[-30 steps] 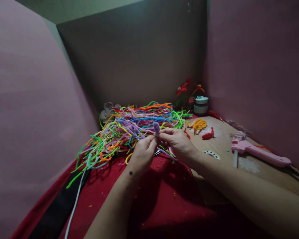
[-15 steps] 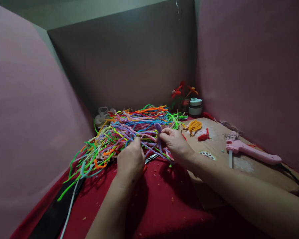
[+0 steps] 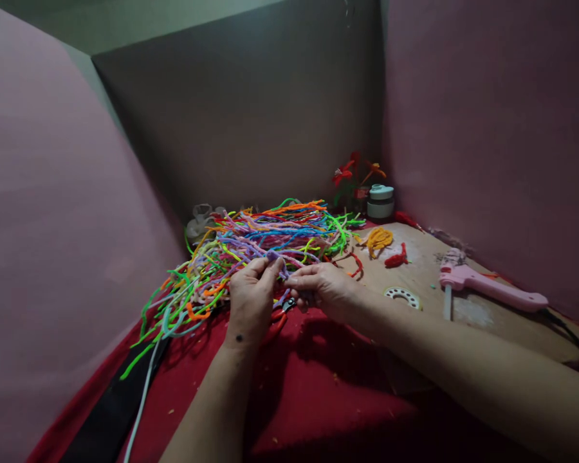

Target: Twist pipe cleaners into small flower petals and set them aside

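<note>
Between my hands is a purple pipe cleaner (image 3: 273,256), bent into a small looped shape at its upper part. My left hand (image 3: 252,292) pinches it between thumb and forefinger. Close beside, my right hand (image 3: 321,284) has its fingertips closed on the same pipe cleaner just below the loop. Beneath my hands on the red cloth lie red-handled pliers or cutters (image 3: 284,308), partly hidden by my left hand. Right behind my hands spreads a big tangled heap of pipe cleaners (image 3: 270,228) in many colours.
On brown cardboard (image 3: 424,270) at right lie a pink glue gun (image 3: 492,288), a white ring with holes (image 3: 403,296), an orange bundle (image 3: 379,240) and a red piece (image 3: 396,256). Behind stand a lidded jar (image 3: 381,202) and red flowers (image 3: 345,172). A black strip (image 3: 110,408) lies left.
My right hand has moved left and down toward my left hand. The purple loop, earlier upright in my right hand, is now at my left fingertips, and the trailing purple strands are less visible.
</note>
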A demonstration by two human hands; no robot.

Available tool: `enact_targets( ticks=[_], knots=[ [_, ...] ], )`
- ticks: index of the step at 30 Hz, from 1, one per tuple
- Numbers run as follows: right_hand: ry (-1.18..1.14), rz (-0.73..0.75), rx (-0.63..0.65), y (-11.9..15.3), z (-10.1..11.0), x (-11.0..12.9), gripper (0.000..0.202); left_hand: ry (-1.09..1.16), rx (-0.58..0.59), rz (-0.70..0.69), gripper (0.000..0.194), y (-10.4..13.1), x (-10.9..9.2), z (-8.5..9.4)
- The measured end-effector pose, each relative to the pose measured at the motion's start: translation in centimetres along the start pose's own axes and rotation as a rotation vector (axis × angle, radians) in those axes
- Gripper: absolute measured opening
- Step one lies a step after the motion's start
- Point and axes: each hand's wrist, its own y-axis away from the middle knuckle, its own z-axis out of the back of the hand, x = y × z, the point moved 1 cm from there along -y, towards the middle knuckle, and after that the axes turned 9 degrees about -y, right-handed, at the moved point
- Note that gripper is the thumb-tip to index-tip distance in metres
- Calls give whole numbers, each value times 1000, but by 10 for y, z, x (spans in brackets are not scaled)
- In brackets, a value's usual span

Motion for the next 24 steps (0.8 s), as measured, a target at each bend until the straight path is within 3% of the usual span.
enact_targets(
  ticks=[5,10,12,14,18,20,24],
  knots=[
    [59,66,-65,2,0,0,12,-66,100,-40,20,0,-1,-2],
    [268,102,-56,3,0,-5,21,-574,-149,-351,25,3,3,-6],
    [302,95,-95,3,-2,-6,22,-660,-204,-413,25,4,4,-8],
    [285,98,-131,3,-3,-6,21,-561,-149,-358,23,3,3,-8],
    [349,98,-149,4,-6,-4,19,-115,153,-48,27,-1,4,-6],
    [457,190,-195,5,-7,-2,7,-31,186,31,28,-3,5,-4],
    [594,494,-264,9,-8,6,32,-74,293,44,22,-5,6,-4]
  ],
)
